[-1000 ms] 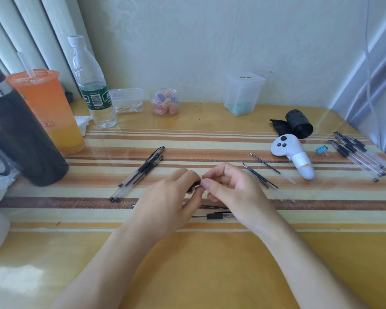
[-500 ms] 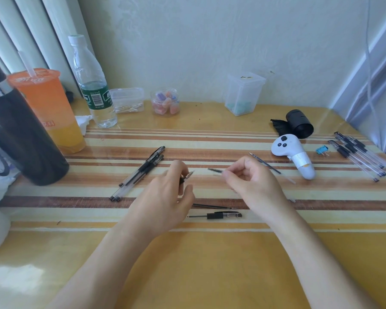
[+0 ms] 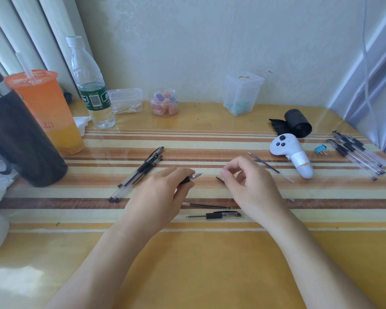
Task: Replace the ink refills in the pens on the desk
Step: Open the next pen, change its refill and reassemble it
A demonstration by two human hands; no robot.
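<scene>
My left hand (image 3: 161, 197) grips a black-gripped pen (image 3: 191, 177) whose metal tip points right. A small gap away, my right hand (image 3: 252, 188) pinches a thin dark refill (image 3: 219, 179); only its left end shows beyond my fingers. Below the hands lie a loose refill (image 3: 207, 205) and a pen piece with a black grip and a clip (image 3: 218, 215). Two whole pens (image 3: 140, 172) lie to the left. Another refill (image 3: 265, 163) lies beyond my right hand. Several pens (image 3: 361, 155) lie at the desk's right edge.
A black flask (image 3: 16, 139), an orange drink cup (image 3: 47, 108) and a water bottle (image 3: 91, 85) stand at the back left. Clear boxes (image 3: 242, 92) and a small jar (image 3: 164, 102) line the wall. A white controller (image 3: 292, 152), black roll (image 3: 298, 122) and blue clip (image 3: 320, 148) sit right.
My hands were together on the pen and have drawn apart. The right hand pulled a refill out toward the right, then sank slightly toward the desk.
</scene>
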